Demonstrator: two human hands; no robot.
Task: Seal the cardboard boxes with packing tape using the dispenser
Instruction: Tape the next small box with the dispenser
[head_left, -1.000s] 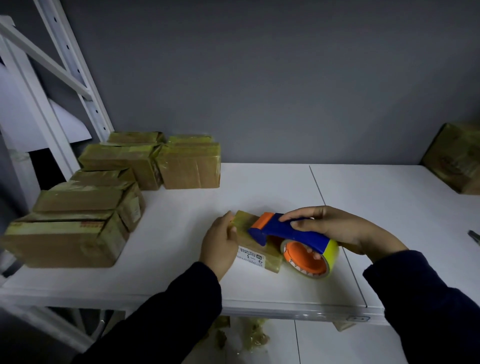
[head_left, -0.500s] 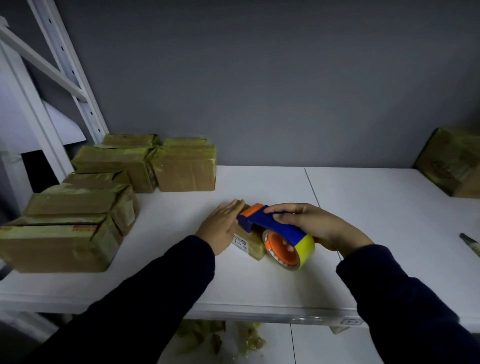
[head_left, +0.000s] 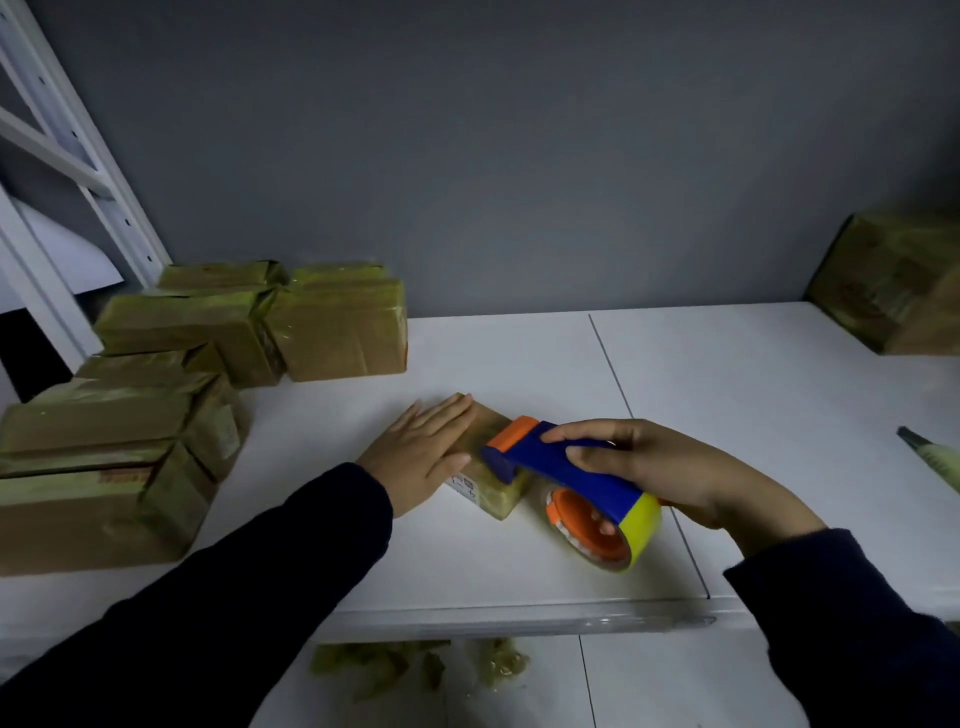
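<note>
Between the hands (head_left: 423, 457) (head_left: 670, 478), the box (head_left: 491, 491) seemingly touches the dispenser (head_left: 540, 457).

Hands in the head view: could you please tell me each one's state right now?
Left hand: open, pressing flat on the small box.
Right hand: gripping the tape dispenser.

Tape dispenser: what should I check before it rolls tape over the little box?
1. Box held steady: ok, the left hand lies flat on the little box.
2. Firm hold on the tool: ok, the right hand grips the tape dispenser by its blue handle.
3. Head in place: ok, the orange head sits on the box top.
4. Tape end stuck to the box: cannot tell, it is too dark.
5. Thumb away from the cutter: probably not ok, the left thumb lies right beside the head.
</note>
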